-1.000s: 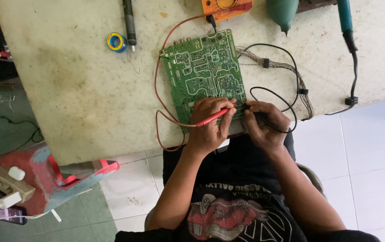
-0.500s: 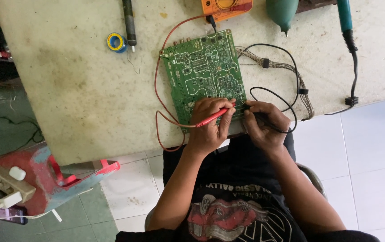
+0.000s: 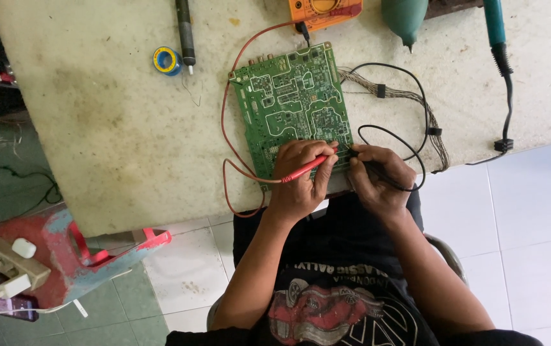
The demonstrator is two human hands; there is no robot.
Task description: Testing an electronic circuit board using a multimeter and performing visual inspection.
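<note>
Left hand (image 3: pixel 298 182) pinches the red probe (image 3: pixel 301 170), right hand (image 3: pixel 378 176) closes on the black probe (image 3: pixel 370 168), both tips touching the near edge of the green circuit board (image 3: pixel 291 102) on the table (image 3: pixel 115 128). Probing looks underway; moving on calls for steady, tiny shifts. Fingers hide the contact points, and the orange meter (image 3: pixel 323 9) is cut off.

Table: a pale, stained worktop (image 3: pixel 109 128) is seen from above; brown blotches are spread over its surface
Floor, right: white tiles (image 3: pixel 532 218) are laid under the table's edge; thin grey joints are shown between them
Floor, left: grey-green tiles (image 3: pixel 6 179) are seen; a black cord (image 3: pixel 32 182) is trailed across them
Furniture: a red and blue stool (image 3: pixel 83 256) is placed at the lower left, its paint worn
Light: soft, even daylight; hardly any shadow is cast
</note>
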